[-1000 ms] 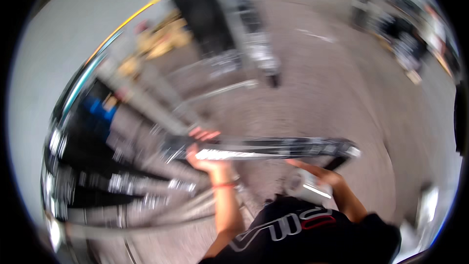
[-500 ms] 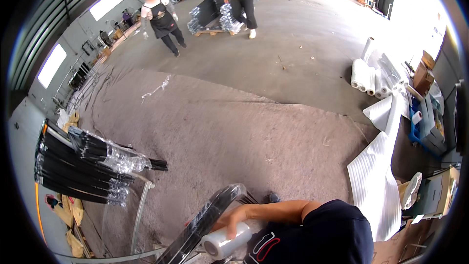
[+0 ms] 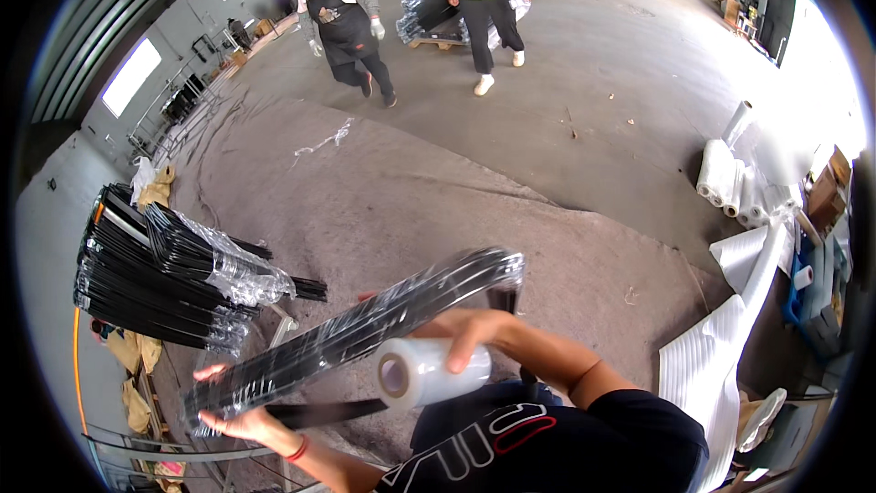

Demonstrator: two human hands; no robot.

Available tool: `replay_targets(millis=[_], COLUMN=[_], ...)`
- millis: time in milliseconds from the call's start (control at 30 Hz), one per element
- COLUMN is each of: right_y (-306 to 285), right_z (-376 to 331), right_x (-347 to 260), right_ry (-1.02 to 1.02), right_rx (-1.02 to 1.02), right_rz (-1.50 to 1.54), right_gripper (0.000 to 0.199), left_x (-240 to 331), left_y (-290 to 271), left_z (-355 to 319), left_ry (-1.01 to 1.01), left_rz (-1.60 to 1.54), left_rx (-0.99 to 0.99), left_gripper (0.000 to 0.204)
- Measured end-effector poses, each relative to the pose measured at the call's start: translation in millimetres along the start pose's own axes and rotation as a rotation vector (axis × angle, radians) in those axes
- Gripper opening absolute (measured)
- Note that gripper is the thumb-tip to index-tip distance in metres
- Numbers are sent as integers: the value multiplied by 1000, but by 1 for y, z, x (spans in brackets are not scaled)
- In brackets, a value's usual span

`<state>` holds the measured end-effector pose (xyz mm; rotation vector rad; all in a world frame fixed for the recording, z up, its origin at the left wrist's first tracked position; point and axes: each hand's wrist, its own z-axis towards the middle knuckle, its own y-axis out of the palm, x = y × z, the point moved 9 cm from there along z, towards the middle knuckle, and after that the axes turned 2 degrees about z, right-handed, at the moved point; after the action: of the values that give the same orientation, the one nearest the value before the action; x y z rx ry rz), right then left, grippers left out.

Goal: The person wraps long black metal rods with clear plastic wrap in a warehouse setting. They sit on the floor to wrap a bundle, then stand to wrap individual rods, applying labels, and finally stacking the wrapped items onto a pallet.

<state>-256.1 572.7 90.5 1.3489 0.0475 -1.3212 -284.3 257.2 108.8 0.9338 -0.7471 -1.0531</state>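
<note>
A long bundle of black bars or tubes (image 3: 351, 333), wrapped in clear film, lies slantwise in front of my body. My left hand (image 3: 239, 424) grips its lower left end, thumb below and fingers behind. My right hand (image 3: 470, 333) is closed on a roll of clear stretch film (image 3: 438, 374), its thumb across the roll. The roll's cardboard core faces left, close under the bundle. Part of my right hand's fingers is hidden behind the bundle, where a fingertip shows. A separate black strip hangs below the bundle near my left hand.
More film-wrapped black bars (image 3: 173, 283) rest on a stand at left. A brown mat (image 3: 365, 192) covers the floor. White foam sheeting (image 3: 703, 356) and film rolls (image 3: 721, 173) lie at right. Two people (image 3: 342, 27) walk ahead, near a loaded pallet (image 3: 429, 18).
The bundle has risen and turned flatter, and the film roll has come up with it. My left hand now shows on its left end. Both people appear closer.
</note>
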Motion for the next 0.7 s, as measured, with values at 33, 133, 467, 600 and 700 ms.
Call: replay_targets(millis=[33, 133, 467, 600, 700], right_y=[-10, -43, -135, -160, -198], right_z=[5, 20, 41, 34, 14], right_x=[-11, -33, -83, -100, -93], right_ry=[-37, -19, -176, -284, -318], right_rx=[5, 71, 416, 500, 600], right_rz=[-64, -158, -226, -121, -91], right_gripper=[129, 130, 124, 118, 108], left_x=[-14, -60, -210, -272, -310], left_y=[-10, -38, -122, -128, -155], left_z=[14, 56, 196, 221, 233], left_ry=[-18, -124, -262, -364, -408], left_rz=[-36, -84, -128, -259, -217], left_rx=[24, 29, -41, 10, 57], left_gripper=[57, 59, 48, 46, 45])
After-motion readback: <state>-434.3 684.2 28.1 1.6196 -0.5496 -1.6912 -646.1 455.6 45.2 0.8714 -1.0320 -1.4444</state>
